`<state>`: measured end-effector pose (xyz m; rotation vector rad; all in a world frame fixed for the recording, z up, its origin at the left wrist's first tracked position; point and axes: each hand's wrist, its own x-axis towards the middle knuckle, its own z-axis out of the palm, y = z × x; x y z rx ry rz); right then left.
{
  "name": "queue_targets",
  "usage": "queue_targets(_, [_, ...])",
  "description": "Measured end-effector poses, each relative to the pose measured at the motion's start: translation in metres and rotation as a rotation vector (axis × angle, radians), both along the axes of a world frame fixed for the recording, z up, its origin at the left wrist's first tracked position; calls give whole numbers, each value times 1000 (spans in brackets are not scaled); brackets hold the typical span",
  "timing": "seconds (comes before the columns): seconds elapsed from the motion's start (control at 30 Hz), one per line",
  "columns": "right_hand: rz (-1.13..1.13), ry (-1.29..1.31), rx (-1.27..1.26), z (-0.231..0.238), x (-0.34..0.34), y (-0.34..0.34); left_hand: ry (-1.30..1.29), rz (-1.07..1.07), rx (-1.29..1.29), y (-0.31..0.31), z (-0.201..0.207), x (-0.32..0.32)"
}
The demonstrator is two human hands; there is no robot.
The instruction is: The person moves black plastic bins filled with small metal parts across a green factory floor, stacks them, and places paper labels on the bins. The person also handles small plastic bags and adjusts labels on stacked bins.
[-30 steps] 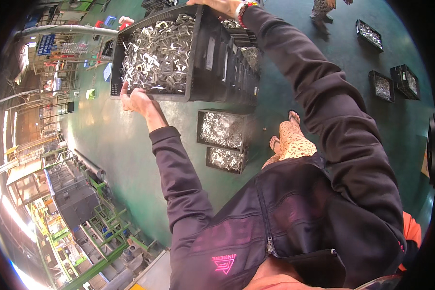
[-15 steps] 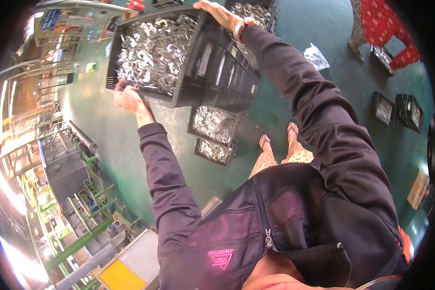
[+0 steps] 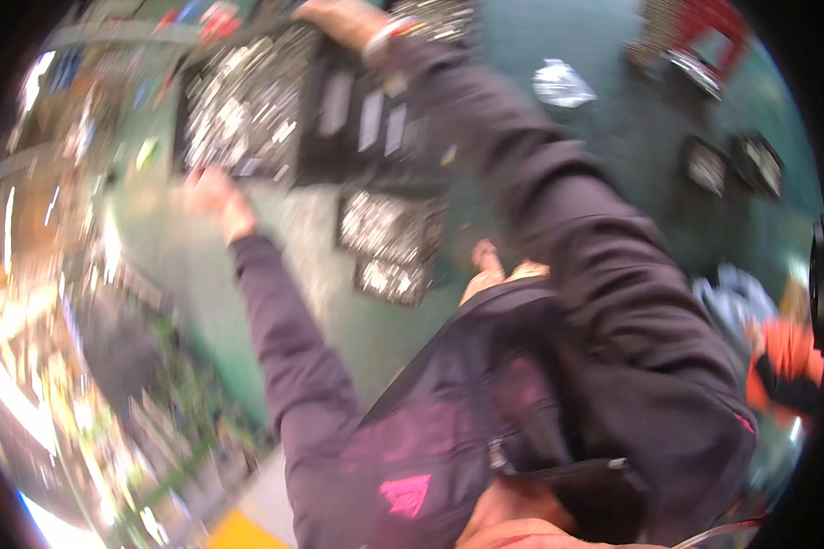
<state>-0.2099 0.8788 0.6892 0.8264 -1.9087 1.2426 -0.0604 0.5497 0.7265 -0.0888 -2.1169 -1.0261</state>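
The crate (image 3: 357, 119), black and full of shiny metal parts (image 3: 243, 105), is held up above the green floor (image 3: 201, 284) between both hands. The left hand (image 3: 212, 197) grips its near corner; the right hand (image 3: 343, 20) clasps the far rim (blur hides the fingers). Two trays (image 3: 389, 242) of parts lie below.
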Motion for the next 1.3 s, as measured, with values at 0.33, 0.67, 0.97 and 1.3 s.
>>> queue_targets(0.33, [-207,-1121,-425,-172,290,110,-355,343,-18,-127,-50,-103])
queue_targets(0.67, [-1605,-1704,-964,-316,806,339,18,304,-514,-72,-39,-40])
queue_targets(0.97, [-1841,-1787,-661,-275,972,410,-910,33,664,151,-194,240])
queue_targets(1.3, [-1050,-2048,-1057,-381,1037,737,-1975,-643,658,589,-458,555])
